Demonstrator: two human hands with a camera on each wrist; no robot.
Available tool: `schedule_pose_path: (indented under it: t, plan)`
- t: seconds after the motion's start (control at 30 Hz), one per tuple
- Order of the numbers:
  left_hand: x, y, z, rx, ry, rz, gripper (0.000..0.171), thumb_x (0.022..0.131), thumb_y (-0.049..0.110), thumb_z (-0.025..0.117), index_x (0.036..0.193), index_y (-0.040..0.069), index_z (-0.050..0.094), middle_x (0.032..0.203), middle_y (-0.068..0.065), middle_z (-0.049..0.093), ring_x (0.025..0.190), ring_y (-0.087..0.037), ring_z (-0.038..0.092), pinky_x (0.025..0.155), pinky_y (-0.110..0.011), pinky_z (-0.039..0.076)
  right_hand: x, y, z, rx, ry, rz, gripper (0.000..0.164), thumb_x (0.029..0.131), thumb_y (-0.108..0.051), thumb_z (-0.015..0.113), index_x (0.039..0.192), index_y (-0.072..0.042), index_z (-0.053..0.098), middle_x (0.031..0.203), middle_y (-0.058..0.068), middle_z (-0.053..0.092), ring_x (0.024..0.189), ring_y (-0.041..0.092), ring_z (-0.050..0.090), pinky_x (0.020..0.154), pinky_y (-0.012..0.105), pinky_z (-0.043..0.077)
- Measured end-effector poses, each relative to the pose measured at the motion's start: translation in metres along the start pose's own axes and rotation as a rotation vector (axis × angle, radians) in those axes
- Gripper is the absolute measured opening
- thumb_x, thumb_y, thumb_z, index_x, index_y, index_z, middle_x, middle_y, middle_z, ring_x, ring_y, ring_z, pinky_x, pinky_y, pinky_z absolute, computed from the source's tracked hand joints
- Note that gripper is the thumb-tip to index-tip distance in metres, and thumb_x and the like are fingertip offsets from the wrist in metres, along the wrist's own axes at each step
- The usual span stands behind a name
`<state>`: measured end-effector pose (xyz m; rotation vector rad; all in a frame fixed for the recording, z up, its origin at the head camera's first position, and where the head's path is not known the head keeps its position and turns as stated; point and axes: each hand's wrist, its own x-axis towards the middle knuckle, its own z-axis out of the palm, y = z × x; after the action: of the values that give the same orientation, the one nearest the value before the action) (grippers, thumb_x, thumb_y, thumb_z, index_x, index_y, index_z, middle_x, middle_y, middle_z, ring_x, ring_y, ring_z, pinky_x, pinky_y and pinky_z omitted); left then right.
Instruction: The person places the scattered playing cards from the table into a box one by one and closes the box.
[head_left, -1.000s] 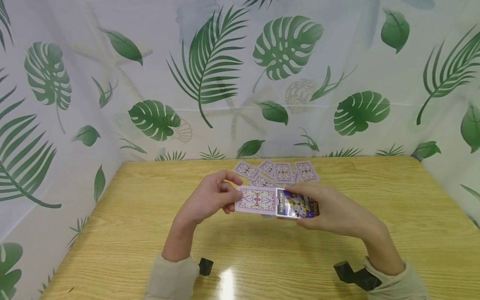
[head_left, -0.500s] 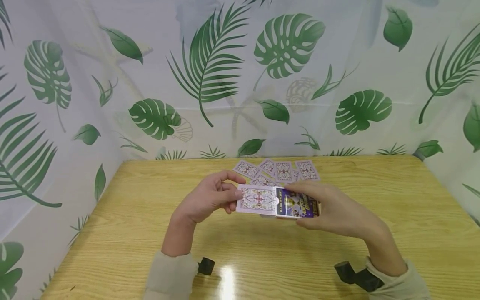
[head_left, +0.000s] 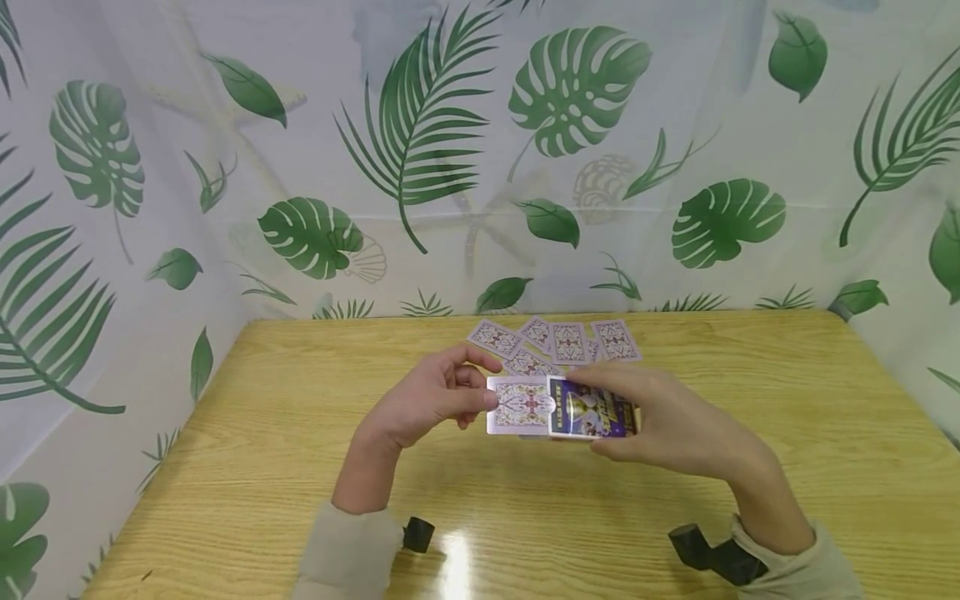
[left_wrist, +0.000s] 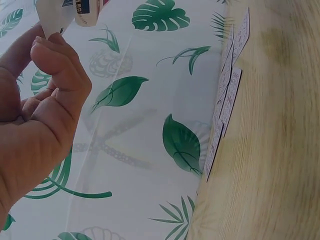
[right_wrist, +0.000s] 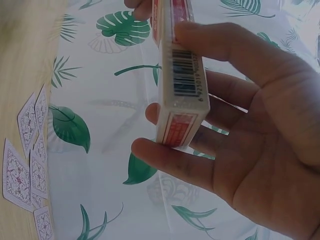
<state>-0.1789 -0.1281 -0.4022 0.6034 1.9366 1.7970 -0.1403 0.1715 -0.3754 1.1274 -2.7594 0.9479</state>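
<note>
In the head view my left hand (head_left: 423, 400) pinches the outer end of a playing card (head_left: 522, 406) between thumb and fingers, its ornate patterned back facing up. The card's other end sits inside the open end of a purple card box (head_left: 588, 410). Around that box, from its right side, curl the thumb and fingers of my right hand (head_left: 682, 421). Seen from the right wrist, the box (right_wrist: 182, 85) shows a barcode and red-and-white panels on its narrow side. Only a white corner of the card (left_wrist: 56, 20) shows above my left fingers in the left wrist view.
Several loose playing cards (head_left: 567, 343) lie face down, some overlapping, near the far edge of the wooden table (head_left: 300, 433), just beyond the box. Behind the table hangs a leaf-printed cloth (head_left: 450, 275). Black wrist mounts (head_left: 723, 557) stick out by both sleeves.
My left hand has moved slightly right with the card, and less of the card sticks out of the box. My right hand keeps its grip on the box, nearly still.
</note>
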Motion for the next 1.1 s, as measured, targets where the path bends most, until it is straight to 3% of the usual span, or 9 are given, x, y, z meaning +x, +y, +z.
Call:
schedule_pose_path:
  t: [0.2,0.43,0.7,0.9,1.1]
  plan:
    - [0.001,0.002,0.004,0.02,0.014,-0.008,0.04,0.09,0.003,0.069,0.126,-0.004,0.052,0.09,-0.006,0.059,0.066,-0.014,0.053,0.06,-0.024,0.047,0.0,-0.004,0.001,0.003,-0.005,0.007,0.067,0.078,-0.013,0.084,0.139,-0.011,0.058,0.137,0.005,0.06,0.124,0.028,0.055,0.098,0.05,0.047]
    - [0.004,0.003,0.012,0.055,0.02,-0.024,0.04,0.09,0.008,0.07,0.126,-0.002,0.054,0.099,-0.009,0.054,0.073,-0.016,0.057,0.063,-0.027,0.049,0.001,-0.006,0.002,-0.003,-0.004,0.0,0.067,0.077,-0.012,0.084,0.139,-0.014,0.057,0.137,0.003,0.06,0.12,0.023,0.056,0.095,0.046,0.048]
    - [0.005,0.005,0.021,0.122,0.026,-0.037,0.043,0.091,0.012,0.069,0.128,-0.003,0.053,0.102,-0.009,0.056,0.077,-0.014,0.06,0.066,-0.03,0.051,0.001,-0.005,0.004,-0.017,-0.011,-0.016,0.069,0.077,-0.011,0.085,0.139,-0.012,0.057,0.137,0.004,0.06,0.124,0.026,0.055,0.1,0.05,0.046]
    - [0.007,0.003,0.025,0.146,0.008,-0.032,0.036,0.092,0.015,0.069,0.123,0.002,0.056,0.102,-0.009,0.057,0.077,-0.016,0.061,0.068,-0.035,0.053,0.001,-0.005,0.005,0.004,-0.023,-0.025,0.067,0.077,-0.009,0.084,0.139,-0.011,0.057,0.137,0.004,0.059,0.124,0.024,0.055,0.098,0.047,0.048]
    - [0.01,-0.001,0.027,0.165,-0.023,-0.01,0.034,0.093,0.016,0.068,0.122,0.002,0.056,0.103,-0.011,0.06,0.08,-0.025,0.062,0.066,-0.032,0.053,0.002,-0.004,0.007,0.018,-0.031,-0.026,0.067,0.077,-0.008,0.084,0.138,-0.01,0.057,0.138,0.004,0.059,0.123,0.024,0.056,0.097,0.045,0.049]
